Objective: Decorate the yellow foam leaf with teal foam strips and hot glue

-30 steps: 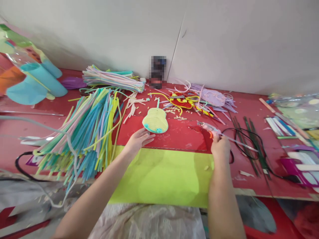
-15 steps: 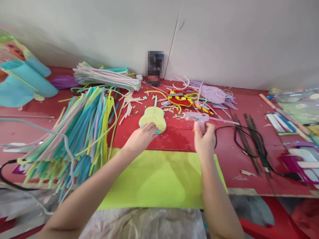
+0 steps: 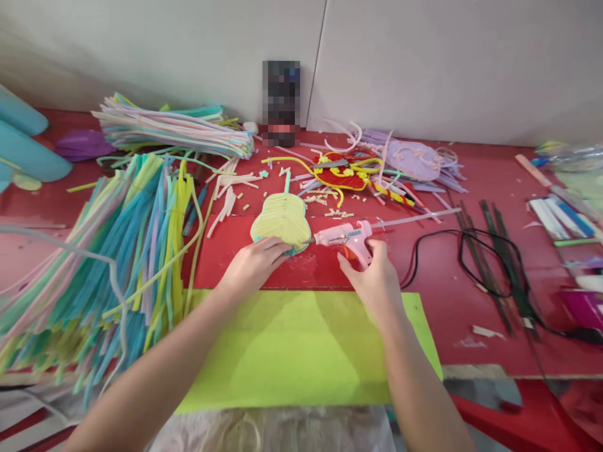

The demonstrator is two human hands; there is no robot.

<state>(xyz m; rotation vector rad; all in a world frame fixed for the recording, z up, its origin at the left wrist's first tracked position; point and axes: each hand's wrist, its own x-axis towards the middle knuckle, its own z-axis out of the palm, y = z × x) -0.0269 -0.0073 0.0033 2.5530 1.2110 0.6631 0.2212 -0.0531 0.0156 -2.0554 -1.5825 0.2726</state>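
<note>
A flat yellow guitar-shaped piece (image 3: 281,216) made of fuzzy pipe cleaners, with turquoise edging and a short green neck, lies on the red tabletop. My left hand (image 3: 257,260) grips its lower edge, fingertips partly hidden. In my right hand (image 3: 374,276) is a pink hot glue gun (image 3: 346,233), thumb on one side of the handle and fingers on the other. Its nozzle points left, at the lower right edge of the yellow piece; whether it touches I cannot tell. A clear glue stick (image 3: 419,217) sticks out of the gun's back.
Pipe cleaner bundles (image 3: 136,232) fill the left side. Behind lie scissors (image 3: 336,163), scraps and a purple woven piece (image 3: 409,160). A black cable (image 3: 419,242) runs right past dark green stems (image 3: 506,251). A lime-green sheet (image 3: 292,351) covers the front edge; a blurred dark object (image 3: 281,103) stands against the wall.
My right hand has brought the glue gun left and down, its nozzle now at the yellow piece. My left hand stays at the piece's lower edge. The camera view has shifted slightly.
</note>
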